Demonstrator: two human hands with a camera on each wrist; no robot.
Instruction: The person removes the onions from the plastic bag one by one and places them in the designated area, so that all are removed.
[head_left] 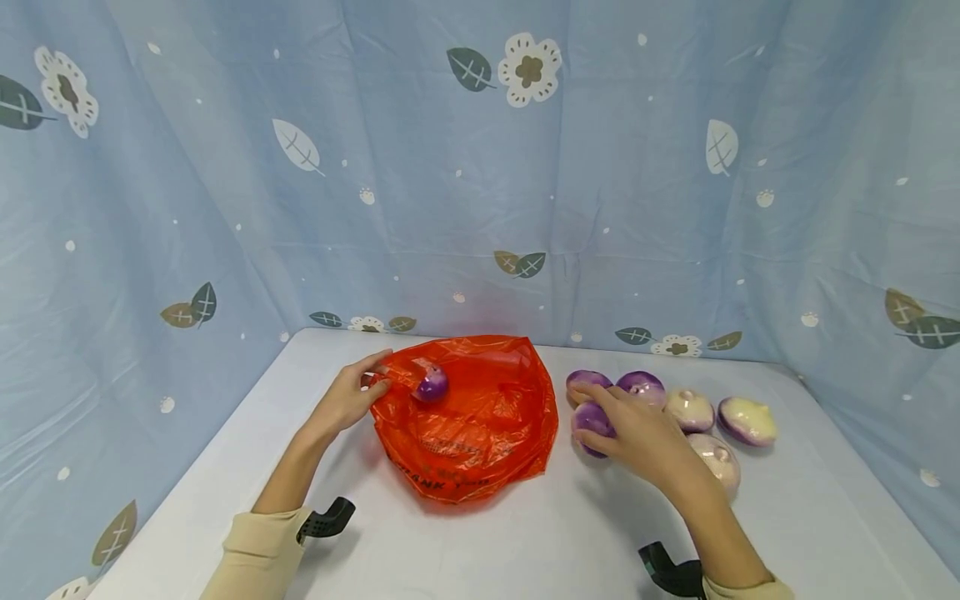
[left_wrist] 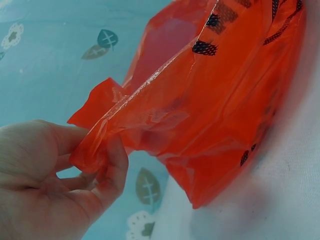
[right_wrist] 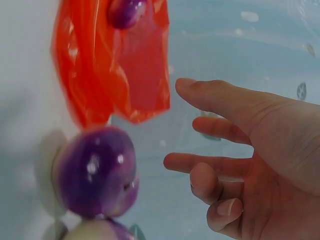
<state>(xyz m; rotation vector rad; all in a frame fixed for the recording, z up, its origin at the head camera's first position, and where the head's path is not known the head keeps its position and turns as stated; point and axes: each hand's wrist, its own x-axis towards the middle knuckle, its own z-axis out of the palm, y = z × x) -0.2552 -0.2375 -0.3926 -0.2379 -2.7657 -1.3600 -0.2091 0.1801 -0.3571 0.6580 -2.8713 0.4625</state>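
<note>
My left hand (head_left: 348,398) pinches the rim of a red plastic bag (head_left: 480,408), which stands with its mouth spread wide. In the left wrist view, thumb and fingers are curled round a fold of the film. One purple turnip (head_left: 432,384) shows within the bag's mouth, close to that hand. My right hand (head_left: 647,433) reaches over the turnips on the right with nothing in its grasp. Its fingers are spread in the right wrist view, apart from the nearest purple-and-cream turnip (right_wrist: 97,172). In the head view, a purple turnip (head_left: 592,427) lies just by the fingertips.
Several more turnips lie on the white table (head_left: 517,550) at the right: two purple ones (head_left: 642,387) behind the hand, pale ones (head_left: 690,410) beside it, and one at the far right (head_left: 748,421). A blue patterned curtain (head_left: 420,167) surrounds the table's back and sides.
</note>
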